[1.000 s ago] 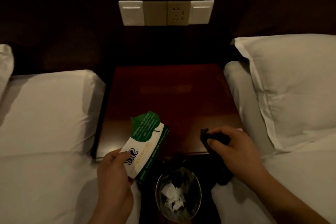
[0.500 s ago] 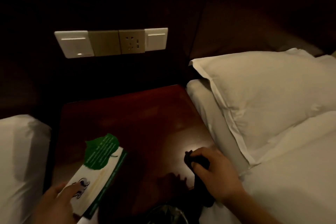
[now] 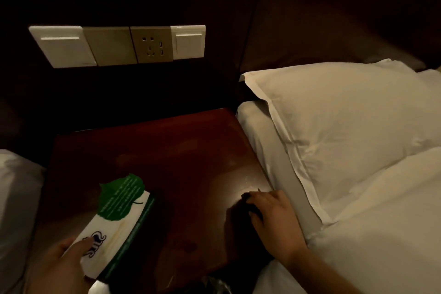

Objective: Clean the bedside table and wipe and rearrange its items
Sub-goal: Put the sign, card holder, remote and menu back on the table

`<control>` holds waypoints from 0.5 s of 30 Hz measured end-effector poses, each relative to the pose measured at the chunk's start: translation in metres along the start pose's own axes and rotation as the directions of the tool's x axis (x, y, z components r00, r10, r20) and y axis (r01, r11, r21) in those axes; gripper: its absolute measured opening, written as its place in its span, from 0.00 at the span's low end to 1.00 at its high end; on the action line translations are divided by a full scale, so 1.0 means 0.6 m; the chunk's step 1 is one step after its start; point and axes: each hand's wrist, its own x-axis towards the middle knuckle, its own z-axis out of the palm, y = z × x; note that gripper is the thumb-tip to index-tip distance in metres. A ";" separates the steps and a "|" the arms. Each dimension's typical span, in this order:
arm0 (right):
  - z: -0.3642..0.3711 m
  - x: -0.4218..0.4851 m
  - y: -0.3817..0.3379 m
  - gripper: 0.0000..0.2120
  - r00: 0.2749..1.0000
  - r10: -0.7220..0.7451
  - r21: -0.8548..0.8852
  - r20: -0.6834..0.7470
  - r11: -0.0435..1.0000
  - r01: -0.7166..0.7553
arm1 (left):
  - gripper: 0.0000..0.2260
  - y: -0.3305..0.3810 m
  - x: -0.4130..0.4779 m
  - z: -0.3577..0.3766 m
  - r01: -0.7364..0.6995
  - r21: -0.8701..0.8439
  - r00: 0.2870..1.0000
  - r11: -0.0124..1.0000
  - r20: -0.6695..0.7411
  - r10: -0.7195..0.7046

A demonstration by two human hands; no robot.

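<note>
Left hand [image 3: 60,267] grips the white card with green leaf-shaped top [image 3: 114,222] at its lower end, thumb on its face, over the front left corner of the dark red wooden surface [image 3: 181,155]. Right hand [image 3: 274,219] presses a dark cloth [image 3: 241,215] near the front right edge, fingers [image 3: 254,200] curled over it, cloth lying beneath them.

Green-leaf card [image 3: 119,217] and dark cloth [image 3: 241,215] on glossy bedside table [image 3: 191,155].
</note>
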 end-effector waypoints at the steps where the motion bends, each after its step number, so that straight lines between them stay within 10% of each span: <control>1: 0.005 0.002 0.005 0.13 1.000 0.006 -0.019 0.018 1.000 -0.005 | 0.05 0.007 -0.012 0.017 0.084 0.046 0.996 0.995 0.033 -0.086; 15: 0.019 0.018 -0.011 0.31 0.951 0.096 -0.323 0.292 0.946 0.004 | 0.04 0.033 0.041 0.006 -0.139 -0.102 0.990 0.985 -0.015 0.138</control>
